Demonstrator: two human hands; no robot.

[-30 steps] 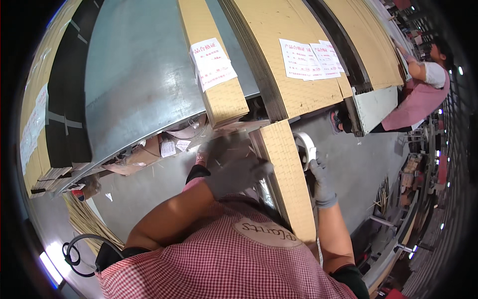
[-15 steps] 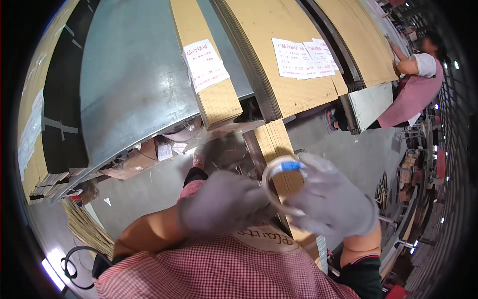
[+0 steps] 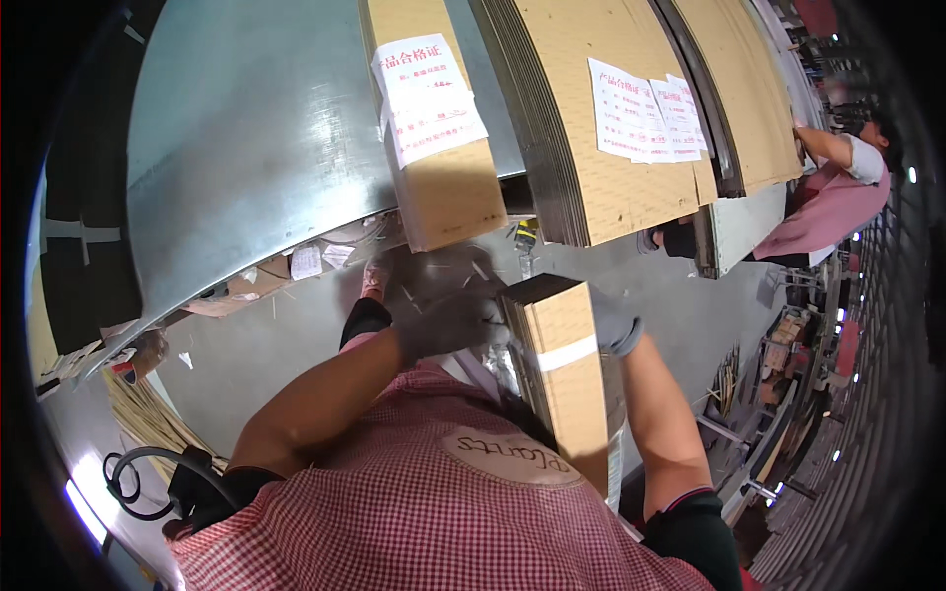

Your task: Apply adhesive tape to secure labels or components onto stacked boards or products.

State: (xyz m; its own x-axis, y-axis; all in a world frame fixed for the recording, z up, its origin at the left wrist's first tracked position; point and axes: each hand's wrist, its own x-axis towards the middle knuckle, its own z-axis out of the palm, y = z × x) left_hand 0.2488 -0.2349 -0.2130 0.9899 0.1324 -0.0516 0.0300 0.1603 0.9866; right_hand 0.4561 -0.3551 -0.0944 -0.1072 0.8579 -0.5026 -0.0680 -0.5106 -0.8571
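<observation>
Upright before my apron stands a narrow bundle of long brown board strips (image 3: 570, 389), its far end dark. A band of white tape (image 3: 567, 355) crosses its brown face near that end. My left hand (image 3: 453, 325), in a grey glove, is at the bundle's left side with the fingers curled; what they grip, if anything, is hidden. On the other side my right hand (image 3: 616, 325), also gloved, reaches down behind the bundle, which covers its fingers. The tape roll is out of sight.
Ahead is a grey metal table (image 3: 266, 118) bearing a narrow labelled board stack (image 3: 453, 197). Wider board stacks (image 3: 611, 207) stand to its right. Another person (image 3: 838, 197) works at the far right. Thin strips (image 3: 148, 404) lean at the left; bits of scrap lie under the table.
The tape roll, held in my right hand before, has gone from view. White tape now crosses the bundle. My hands have moved to its two sides, and the view has shifted.
</observation>
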